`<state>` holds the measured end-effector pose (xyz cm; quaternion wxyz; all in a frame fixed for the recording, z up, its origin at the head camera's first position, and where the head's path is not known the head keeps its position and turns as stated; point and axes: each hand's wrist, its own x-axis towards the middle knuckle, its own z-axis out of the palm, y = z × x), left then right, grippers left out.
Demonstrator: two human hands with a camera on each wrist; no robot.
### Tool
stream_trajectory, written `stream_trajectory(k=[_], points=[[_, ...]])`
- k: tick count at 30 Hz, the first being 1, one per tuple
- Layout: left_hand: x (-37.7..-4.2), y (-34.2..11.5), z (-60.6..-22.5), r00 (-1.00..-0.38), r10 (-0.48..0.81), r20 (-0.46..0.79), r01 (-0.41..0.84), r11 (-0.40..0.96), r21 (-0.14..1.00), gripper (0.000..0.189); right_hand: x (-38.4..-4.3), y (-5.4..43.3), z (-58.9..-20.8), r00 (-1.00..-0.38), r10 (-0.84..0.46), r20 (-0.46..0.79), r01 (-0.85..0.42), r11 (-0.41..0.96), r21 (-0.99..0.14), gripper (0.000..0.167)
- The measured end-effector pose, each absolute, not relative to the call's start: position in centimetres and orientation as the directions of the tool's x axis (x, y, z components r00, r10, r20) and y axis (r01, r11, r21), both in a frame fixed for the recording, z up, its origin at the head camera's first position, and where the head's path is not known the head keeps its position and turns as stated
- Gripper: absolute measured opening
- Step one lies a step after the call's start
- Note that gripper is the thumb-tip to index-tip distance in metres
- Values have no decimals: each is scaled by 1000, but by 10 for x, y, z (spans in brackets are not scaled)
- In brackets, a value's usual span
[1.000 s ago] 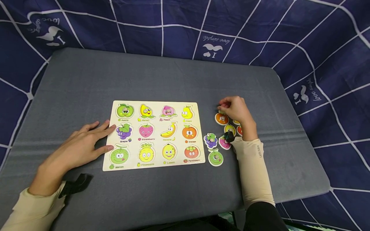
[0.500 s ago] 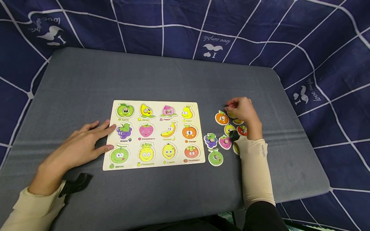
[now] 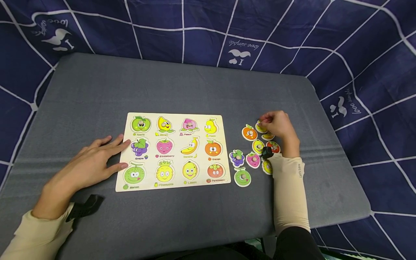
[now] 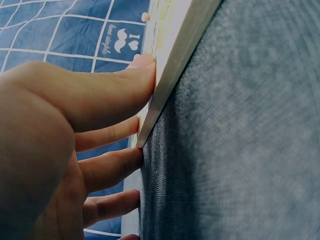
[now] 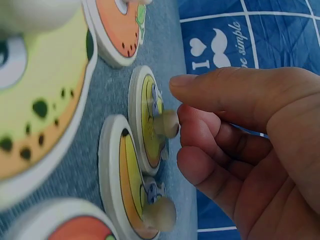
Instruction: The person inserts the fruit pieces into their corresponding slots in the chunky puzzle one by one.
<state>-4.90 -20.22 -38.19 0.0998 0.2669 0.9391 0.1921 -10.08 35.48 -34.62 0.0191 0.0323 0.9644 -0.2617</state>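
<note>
My left hand (image 3: 92,162) lies flat with its fingers spread, index fingertip and thumb resting on the left edge of the wooden fruit puzzle board (image 3: 177,186). In the left wrist view, the thumb presses on the board's rim (image 4: 172,75). Over the pile of loose pieces, my right hand (image 3: 281,126) hovers at a yellow knobbed puzzle piece (image 3: 260,127), partly covered by the fingers. Its fingertips are loosely bent close to the yellow piece's knob (image 5: 167,124), with a small gap visible in the right wrist view. Just below it lies the banana piece (image 3: 268,136).
Nearby lie orange (image 3: 249,133), lemon (image 3: 258,146), persimmon (image 3: 273,146), strawberry (image 3: 252,160), grape (image 3: 237,158) and melon (image 3: 242,177) pieces, plus another yellow one (image 3: 267,167). Knobbed apple (image 3: 141,125), mango (image 3: 164,125) and peach (image 3: 189,125) pieces sit in the board.
My right hand has moved right, from above the orange piece to the yellow piece, uncovering more of the pile. The left hand has stayed on the board.
</note>
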Motion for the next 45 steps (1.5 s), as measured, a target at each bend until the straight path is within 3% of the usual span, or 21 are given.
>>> stream_trajectory(k=[18,45], points=[[-49,-202,-382,-839,538,-87,461,785,413,73,-94,364,-342,-984,89,-153,154,861,-485,21],[-48,-201,-381,-840,534,-97,455,791,409,73,-94,365,-343,-984,59,-167,134,867,-480,16]])
